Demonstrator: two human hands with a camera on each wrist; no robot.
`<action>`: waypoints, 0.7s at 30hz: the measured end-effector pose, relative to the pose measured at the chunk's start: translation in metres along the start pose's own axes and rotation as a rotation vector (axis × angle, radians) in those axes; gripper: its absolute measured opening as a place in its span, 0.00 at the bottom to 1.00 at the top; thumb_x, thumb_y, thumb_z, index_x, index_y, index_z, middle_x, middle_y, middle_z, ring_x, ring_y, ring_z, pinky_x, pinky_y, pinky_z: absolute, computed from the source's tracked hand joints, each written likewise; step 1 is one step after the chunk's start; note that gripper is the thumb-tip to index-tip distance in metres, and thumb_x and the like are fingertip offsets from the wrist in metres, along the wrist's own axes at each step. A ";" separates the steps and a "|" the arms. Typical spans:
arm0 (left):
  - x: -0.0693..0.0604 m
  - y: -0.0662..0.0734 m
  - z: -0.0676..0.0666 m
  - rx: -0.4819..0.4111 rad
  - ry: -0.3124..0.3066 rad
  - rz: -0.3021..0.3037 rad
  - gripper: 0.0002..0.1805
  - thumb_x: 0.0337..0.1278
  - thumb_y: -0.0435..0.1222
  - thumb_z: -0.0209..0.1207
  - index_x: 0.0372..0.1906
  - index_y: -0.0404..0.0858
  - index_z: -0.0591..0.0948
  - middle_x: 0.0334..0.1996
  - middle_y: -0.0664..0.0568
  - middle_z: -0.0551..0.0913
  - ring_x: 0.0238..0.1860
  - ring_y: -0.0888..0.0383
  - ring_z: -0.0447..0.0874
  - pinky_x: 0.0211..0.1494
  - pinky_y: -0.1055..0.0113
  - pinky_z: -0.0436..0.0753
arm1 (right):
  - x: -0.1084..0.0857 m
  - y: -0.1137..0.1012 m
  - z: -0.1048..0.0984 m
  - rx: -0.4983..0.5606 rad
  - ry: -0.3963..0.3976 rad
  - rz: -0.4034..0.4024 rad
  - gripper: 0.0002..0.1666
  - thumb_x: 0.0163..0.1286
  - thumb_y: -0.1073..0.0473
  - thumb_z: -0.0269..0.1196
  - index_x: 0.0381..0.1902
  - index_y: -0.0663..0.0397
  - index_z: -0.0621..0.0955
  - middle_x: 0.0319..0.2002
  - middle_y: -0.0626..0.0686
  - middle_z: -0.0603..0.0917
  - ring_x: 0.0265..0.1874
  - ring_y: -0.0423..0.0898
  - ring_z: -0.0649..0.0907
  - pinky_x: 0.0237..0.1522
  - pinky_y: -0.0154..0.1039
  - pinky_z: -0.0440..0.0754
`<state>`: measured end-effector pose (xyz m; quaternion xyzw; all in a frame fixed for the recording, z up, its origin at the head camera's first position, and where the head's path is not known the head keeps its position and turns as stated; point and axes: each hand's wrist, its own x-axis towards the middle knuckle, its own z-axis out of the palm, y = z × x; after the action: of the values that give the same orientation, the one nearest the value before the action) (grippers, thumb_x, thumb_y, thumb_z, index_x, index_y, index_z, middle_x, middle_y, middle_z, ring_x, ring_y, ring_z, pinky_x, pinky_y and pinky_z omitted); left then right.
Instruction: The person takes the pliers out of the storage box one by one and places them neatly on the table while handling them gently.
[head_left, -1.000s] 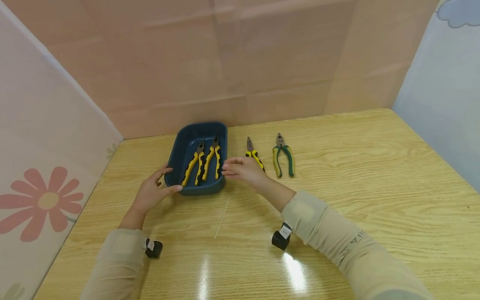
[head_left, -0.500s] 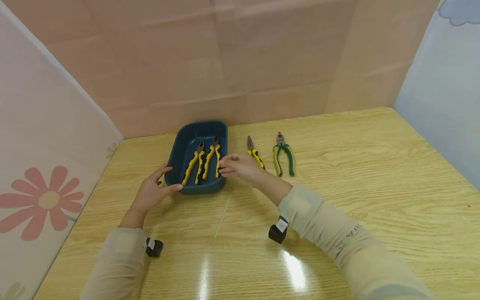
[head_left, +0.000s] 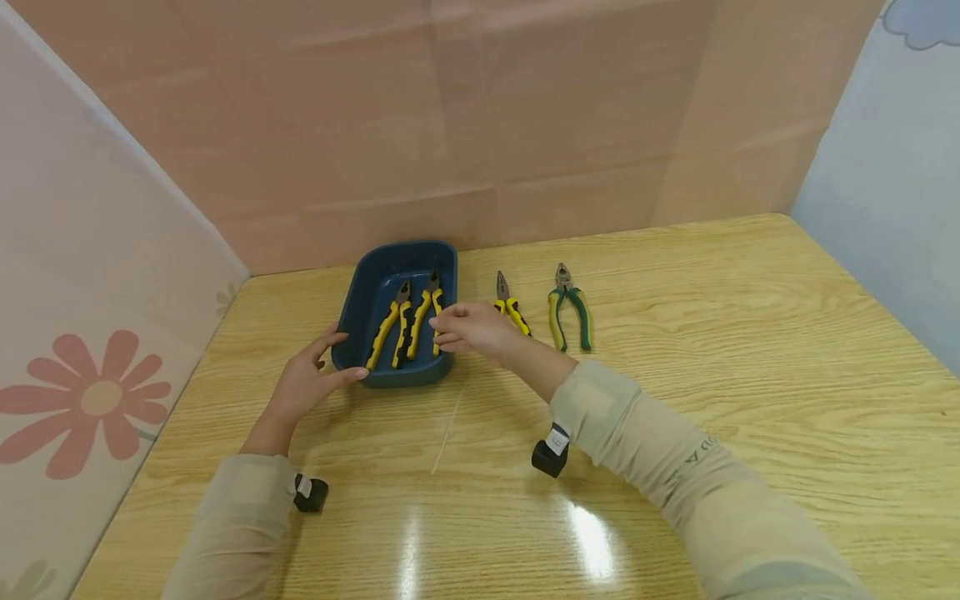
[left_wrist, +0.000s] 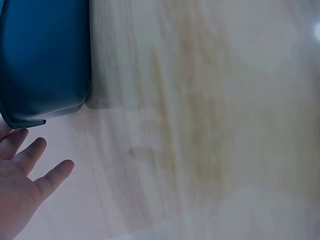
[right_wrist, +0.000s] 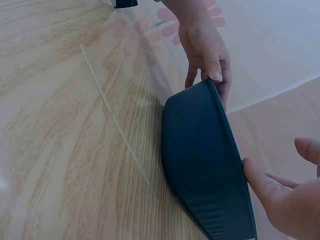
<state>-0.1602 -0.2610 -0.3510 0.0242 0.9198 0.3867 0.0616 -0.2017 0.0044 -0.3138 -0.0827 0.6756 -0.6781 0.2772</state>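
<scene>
Blue rectangular plastic tray (head_left: 408,377): I see the left hand (head_left: 306,382) pinching its near corner, probably for steadiness; the right hand (head_left: 482,330), fingers loosely extended, is at the opposite rim.

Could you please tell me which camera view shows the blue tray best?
The head view, since it looks down into the blue tray, showing two pliers inside. The left wrist view shows only part of its outside; the right wrist view its outer side, not its contents.

Both forearms (head_left: 622,425) stretched forward, left hand (head_left: 303,385) with thumb and fingers spread, right hand (head_left: 480,329) angled leftward
</scene>
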 end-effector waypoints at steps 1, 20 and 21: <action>0.000 0.000 0.000 0.000 0.001 0.001 0.45 0.39 0.54 0.61 0.63 0.38 0.59 0.66 0.53 0.46 0.62 0.41 0.48 0.58 0.47 0.58 | 0.000 0.000 0.000 -0.004 -0.002 0.000 0.22 0.64 0.60 0.54 0.52 0.68 0.67 0.50 0.62 0.72 0.46 0.53 0.75 0.48 0.41 0.73; 0.000 0.000 0.000 -0.001 0.006 0.016 0.46 0.38 0.55 0.61 0.63 0.37 0.59 0.66 0.52 0.46 0.63 0.44 0.47 0.58 0.46 0.58 | 0.016 -0.010 0.007 -0.049 0.006 0.024 0.22 0.62 0.59 0.55 0.51 0.66 0.68 0.51 0.60 0.71 0.46 0.54 0.75 0.46 0.43 0.74; 0.000 0.000 0.000 0.001 0.006 0.016 0.46 0.38 0.55 0.61 0.63 0.37 0.59 0.66 0.52 0.46 0.63 0.44 0.47 0.58 0.46 0.58 | 0.016 -0.010 0.009 -0.053 0.009 0.025 0.22 0.62 0.59 0.55 0.51 0.66 0.69 0.51 0.60 0.72 0.46 0.54 0.75 0.46 0.42 0.74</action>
<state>-0.1598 -0.2610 -0.3513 0.0306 0.9200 0.3868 0.0557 -0.2137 -0.0116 -0.3077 -0.0786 0.6957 -0.6568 0.2801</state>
